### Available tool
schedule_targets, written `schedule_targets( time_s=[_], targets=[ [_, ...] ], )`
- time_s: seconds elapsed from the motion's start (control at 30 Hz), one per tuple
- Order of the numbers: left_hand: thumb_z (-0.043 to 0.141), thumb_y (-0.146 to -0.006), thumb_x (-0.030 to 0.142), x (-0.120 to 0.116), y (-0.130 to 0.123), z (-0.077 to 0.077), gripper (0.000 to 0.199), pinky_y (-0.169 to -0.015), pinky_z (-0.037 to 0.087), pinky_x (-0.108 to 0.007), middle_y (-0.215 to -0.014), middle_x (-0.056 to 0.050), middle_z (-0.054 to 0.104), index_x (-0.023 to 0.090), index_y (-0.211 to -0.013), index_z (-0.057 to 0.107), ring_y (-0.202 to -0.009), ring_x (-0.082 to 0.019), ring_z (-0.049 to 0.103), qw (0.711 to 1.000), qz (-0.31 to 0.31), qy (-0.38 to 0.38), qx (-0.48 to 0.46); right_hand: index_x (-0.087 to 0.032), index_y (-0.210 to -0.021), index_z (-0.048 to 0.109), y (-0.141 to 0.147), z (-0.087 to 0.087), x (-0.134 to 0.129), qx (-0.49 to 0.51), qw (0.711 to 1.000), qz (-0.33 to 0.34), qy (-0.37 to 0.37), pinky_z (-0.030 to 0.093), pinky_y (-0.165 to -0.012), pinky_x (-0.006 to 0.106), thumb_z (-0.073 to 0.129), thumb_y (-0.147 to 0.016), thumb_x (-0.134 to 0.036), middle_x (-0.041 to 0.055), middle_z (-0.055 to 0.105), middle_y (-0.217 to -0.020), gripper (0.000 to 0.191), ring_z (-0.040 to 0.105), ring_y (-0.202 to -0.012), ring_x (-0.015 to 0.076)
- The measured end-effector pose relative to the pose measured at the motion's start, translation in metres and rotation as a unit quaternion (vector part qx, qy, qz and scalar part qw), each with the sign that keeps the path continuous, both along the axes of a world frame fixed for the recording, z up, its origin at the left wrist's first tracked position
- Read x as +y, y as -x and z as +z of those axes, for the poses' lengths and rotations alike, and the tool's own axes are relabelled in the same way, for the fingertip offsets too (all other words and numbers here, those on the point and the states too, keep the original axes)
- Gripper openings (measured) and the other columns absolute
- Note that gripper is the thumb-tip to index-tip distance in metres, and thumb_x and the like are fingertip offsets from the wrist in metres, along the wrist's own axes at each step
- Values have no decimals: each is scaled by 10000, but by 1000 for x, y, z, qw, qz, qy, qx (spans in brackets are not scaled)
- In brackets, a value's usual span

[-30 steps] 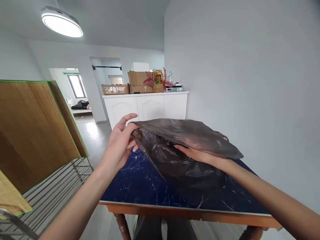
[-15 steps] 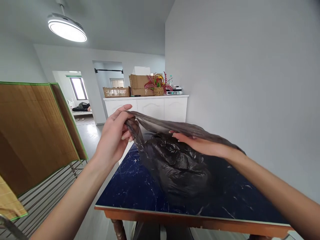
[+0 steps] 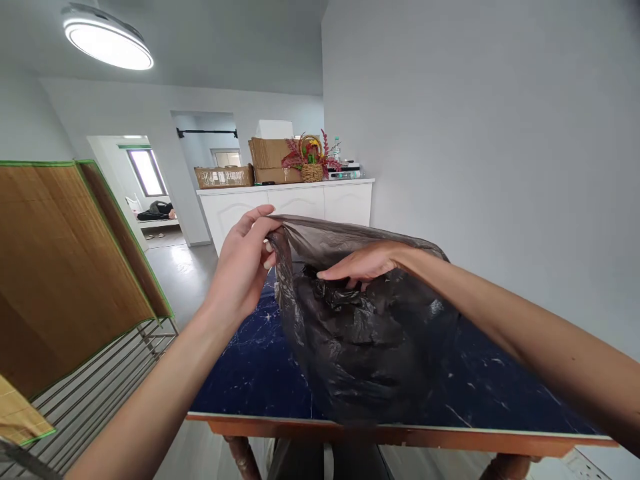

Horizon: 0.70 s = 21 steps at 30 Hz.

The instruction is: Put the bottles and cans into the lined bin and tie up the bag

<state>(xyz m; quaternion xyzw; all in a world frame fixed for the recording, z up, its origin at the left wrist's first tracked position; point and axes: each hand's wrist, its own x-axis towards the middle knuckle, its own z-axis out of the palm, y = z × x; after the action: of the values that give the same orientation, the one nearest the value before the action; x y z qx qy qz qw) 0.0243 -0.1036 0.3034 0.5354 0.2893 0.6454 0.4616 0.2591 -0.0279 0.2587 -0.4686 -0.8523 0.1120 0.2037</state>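
Note:
A thin black plastic bag (image 3: 355,360) stands on the dark blue marbled table top with its mouth held up. My left hand (image 3: 245,257) is closed on the bag's rim at the left, fingers pinching the gathered film. Inside the mouth, my right hand (image 3: 363,263) reaches over crumpled black plastic (image 3: 350,303), thumb apart and fingers pointing down. Its fingertips are partly hidden there, and I see nothing gripped. The bag's far edge passes over my right forearm.
The table (image 3: 260,373) has a wooden edge. A metal rack (image 3: 100,373) draped with a bamboo mat (image 3: 55,267) stands left. Beyond, a white cabinet (image 3: 295,200) carries cardboard boxes (image 3: 275,160), a flower basket (image 3: 313,171) and bottles. A wall rises at right.
My right hand has gone deeper into the bag, its fingers turning downward. The bag's mouth has opened wider and its body spread. The left hand keeps its hold on the rim.

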Motion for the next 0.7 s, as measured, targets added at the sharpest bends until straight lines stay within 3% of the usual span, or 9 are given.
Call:
schedule_targets(
  time_s=[0.07, 0.13, 0.23, 0.33, 0.4, 0.5, 0.6, 0.7],
  targets=[
    [751, -742, 156, 5, 2, -4, 364, -426, 285, -189, -611, 105, 478, 195, -1081, 627, -444, -65, 325, 1000, 3, 6, 9, -317, -1200, 838, -4, -5, 9, -13, 993, 32, 110, 671, -854, 361, 742, -845, -753, 84, 833, -1215, 570, 817, -1061, 270],
    [758, -738, 166, 11, 4, -9, 369, -421, 272, -192, -616, 100, 487, 196, -1082, 626, -450, -68, 335, 1000, 6, 12, 16, -311, -1246, 820, -3, -15, 16, -26, 981, 51, 186, 669, -870, 363, 828, -832, -595, 81, 829, -1225, 502, 823, -1037, 255],
    [757, -753, 183, 21, 4, -16, 362, -442, 300, -198, -617, 105, 484, 200, -1090, 625, -442, -66, 338, 999, 2, 17, 27, -264, -1230, 819, 8, -32, 26, -45, 978, 60, 195, 665, -878, 350, 884, -772, -405, 79, 820, -1248, 484, 817, -1049, 245],
    [754, -769, 203, 30, 5, -20, 370, -460, 321, -205, -615, 106, 497, 207, -1113, 619, -437, -69, 340, 999, 4, 22, 40, -254, -1134, 849, 14, -39, 32, -49, 979, 79, 182, 634, -977, 352, 856, -778, -318, 54, 829, -1225, 362, 793, -1126, 265],
    [755, -762, 205, 35, 7, -20, 385, -457, 315, -208, -614, 101, 515, 208, -1122, 618, -439, -74, 340, 998, 12, 29, 46, -255, -1102, 859, 9, -35, 31, -44, 980, 89, 175, 624, -1021, 384, 829, -814, -318, 54, 837, -1200, 297, 794, -1123, 287],
    [763, -736, 190, 42, 10, -17, 407, -451, 303, -209, -608, 91, 532, 204, -1116, 620, -450, -81, 349, 998, 28, 36, 45, -272, -1247, 815, -13, -18, 19, -3, 982, 100, 163, 605, -1079, 424, 718, -943, -428, 51, 796, -1318, 355, 761, -1212, 287],
    [772, -720, 180, 51, 12, -16, 404, -443, 286, -208, -592, 93, 510, 202, -1094, 622, -456, -84, 353, 997, 46, 31, 47, -326, -1406, 719, -37, -2, -2, 119, 968, 133, 177, 551, -1173, 437, 658, -1004, -495, 11, 730, -1445, 440, 679, -1356, 255],
    [773, -736, 181, 66, 14, -19, 394, -439, 272, -209, -581, 100, 486, 204, -1093, 608, -458, -86, 369, 996, 62, 18, 60, -327, -1441, 691, -51, 1, -14, 248, 946, 122, 168, 481, -1254, 489, 673, -1008, -519, 8, 697, -1495, 474, 637, -1411, 260]
  ],
)
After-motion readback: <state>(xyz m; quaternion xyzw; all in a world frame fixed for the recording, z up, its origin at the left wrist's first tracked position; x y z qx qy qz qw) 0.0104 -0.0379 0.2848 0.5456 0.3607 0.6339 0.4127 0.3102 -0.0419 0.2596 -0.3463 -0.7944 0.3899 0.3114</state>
